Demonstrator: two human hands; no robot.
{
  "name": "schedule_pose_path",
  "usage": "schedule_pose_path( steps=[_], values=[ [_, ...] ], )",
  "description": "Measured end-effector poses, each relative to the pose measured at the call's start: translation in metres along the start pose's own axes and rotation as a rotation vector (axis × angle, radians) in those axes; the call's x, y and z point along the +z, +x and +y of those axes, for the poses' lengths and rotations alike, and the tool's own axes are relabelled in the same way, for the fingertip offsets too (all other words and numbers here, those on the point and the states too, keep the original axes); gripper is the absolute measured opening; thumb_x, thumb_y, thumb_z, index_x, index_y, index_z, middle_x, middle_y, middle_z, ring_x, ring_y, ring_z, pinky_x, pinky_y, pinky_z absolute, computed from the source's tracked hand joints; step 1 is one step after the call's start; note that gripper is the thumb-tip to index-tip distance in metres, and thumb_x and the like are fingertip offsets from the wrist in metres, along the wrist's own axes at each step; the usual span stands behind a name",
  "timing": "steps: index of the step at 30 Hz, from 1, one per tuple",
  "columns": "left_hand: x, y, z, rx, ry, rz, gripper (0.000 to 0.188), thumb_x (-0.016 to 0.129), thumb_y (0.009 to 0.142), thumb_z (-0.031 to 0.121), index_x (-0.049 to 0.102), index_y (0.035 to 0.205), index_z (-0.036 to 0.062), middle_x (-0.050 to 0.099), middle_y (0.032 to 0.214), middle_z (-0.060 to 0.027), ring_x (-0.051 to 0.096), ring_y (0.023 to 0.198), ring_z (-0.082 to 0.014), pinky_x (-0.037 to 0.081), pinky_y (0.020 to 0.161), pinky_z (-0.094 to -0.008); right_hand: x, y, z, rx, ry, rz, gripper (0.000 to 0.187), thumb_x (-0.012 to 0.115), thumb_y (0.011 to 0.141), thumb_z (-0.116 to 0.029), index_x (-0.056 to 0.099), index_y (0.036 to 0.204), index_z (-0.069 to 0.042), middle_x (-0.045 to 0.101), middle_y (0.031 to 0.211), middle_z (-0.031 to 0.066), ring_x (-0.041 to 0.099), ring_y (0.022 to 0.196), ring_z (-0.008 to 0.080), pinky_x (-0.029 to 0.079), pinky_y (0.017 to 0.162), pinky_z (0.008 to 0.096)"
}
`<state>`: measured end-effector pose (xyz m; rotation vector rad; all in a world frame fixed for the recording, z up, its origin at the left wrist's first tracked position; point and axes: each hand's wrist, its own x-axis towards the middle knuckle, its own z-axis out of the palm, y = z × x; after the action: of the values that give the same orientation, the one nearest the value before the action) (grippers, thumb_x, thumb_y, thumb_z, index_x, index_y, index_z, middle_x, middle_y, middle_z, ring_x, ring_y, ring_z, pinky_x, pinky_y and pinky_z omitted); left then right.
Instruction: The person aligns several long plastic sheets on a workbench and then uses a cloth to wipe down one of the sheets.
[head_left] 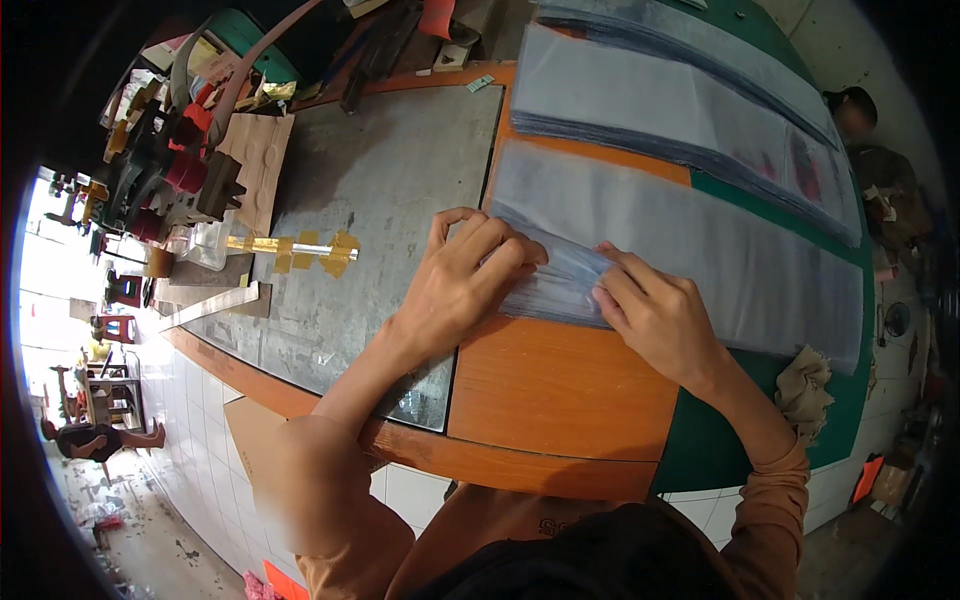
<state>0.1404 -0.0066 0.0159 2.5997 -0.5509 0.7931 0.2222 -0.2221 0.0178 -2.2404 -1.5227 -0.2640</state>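
A stack of translucent bluish plastic sheets [720, 255] lies lengthwise across the table in front of me, its left end lifted and bent between my hands. My left hand [468, 268] is at the stack's left end, fingers curled over the sheets' edge. Beside it on the right, my right hand [650, 300] pinches the raised near part of the same sheets between thumb and fingers. The fingertips partly hide how many layers each hand has.
Two more sheet stacks [650, 95] lie farther back. A grey metal plate [400, 170] covers the table's left part, with a taped rod [320, 250] on it. A crumpled cloth [803, 392] rests at the right edge. One person [880, 170] is at far right, another [90, 438] far left.
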Motion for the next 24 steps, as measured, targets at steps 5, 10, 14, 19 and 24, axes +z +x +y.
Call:
schedule_pose_path(
  steps=[5, 10, 14, 19, 24],
  values=[
    [-0.003, -0.006, 0.009, 0.092, 0.263, 0.099, 0.023, 0.062, 0.072, 0.019, 0.062, 0.095, 0.0158, 0.052, 0.083, 0.0029, 0.050, 0.073, -0.0138, 0.036, 0.077, -0.0326, 0.019, -0.001, 0.001, -0.104, -0.141, 0.198, 0.013, 0.063, 0.078, 0.001, 0.061, 0.090, -0.003, 0.060, 0.106, 0.0151, 0.069, 0.077, 0.0247, 0.059, 0.064, 0.0276],
    [-0.013, -0.007, -0.003, 0.160, 0.213, 0.078, 0.027, 0.070, 0.072, 0.025, 0.062, 0.097, 0.0174, 0.055, 0.092, 0.0010, 0.051, 0.077, -0.0154, 0.039, 0.074, -0.0313, 0.012, 0.004, 0.005, -0.048, -0.082, 0.202, 0.037, 0.063, 0.078, 0.004, 0.059, 0.113, -0.007, 0.055, 0.116, 0.0160, 0.068, 0.082, 0.0229, 0.060, 0.064, 0.0265],
    [-0.011, -0.004, -0.011, -0.005, -0.048, -0.232, 0.037, 0.073, 0.072, 0.034, 0.063, 0.098, 0.0105, 0.056, 0.111, -0.0051, 0.053, 0.093, -0.0227, 0.039, 0.085, -0.0357, 0.009, 0.004, 0.003, -0.078, -0.133, 0.131, 0.031, 0.061, 0.081, 0.000, 0.060, 0.111, -0.006, 0.055, 0.119, 0.0161, 0.066, 0.092, 0.0257, 0.059, 0.069, 0.0294],
    [-0.017, -0.001, -0.007, -0.029, 0.103, -0.343, 0.036, 0.072, 0.073, 0.039, 0.066, 0.096, 0.0119, 0.060, 0.098, -0.0035, 0.053, 0.094, -0.0220, 0.032, 0.092, -0.0405, 0.017, -0.003, 0.009, -0.131, -0.172, 0.099, 0.019, 0.060, 0.084, -0.010, 0.063, 0.101, -0.003, 0.057, 0.120, 0.0152, 0.061, 0.105, 0.0302, 0.054, 0.085, 0.0368],
    [-0.017, -0.001, -0.003, -0.082, 0.124, -0.345, 0.032, 0.071, 0.073, 0.039, 0.067, 0.091, 0.0128, 0.062, 0.089, -0.0028, 0.053, 0.093, -0.0210, 0.033, 0.090, -0.0406, 0.019, -0.003, 0.007, -0.113, -0.132, 0.072, 0.022, 0.064, 0.082, -0.017, 0.064, 0.099, -0.002, 0.058, 0.119, 0.0140, 0.059, 0.108, 0.0305, 0.052, 0.090, 0.0391]
  ],
)
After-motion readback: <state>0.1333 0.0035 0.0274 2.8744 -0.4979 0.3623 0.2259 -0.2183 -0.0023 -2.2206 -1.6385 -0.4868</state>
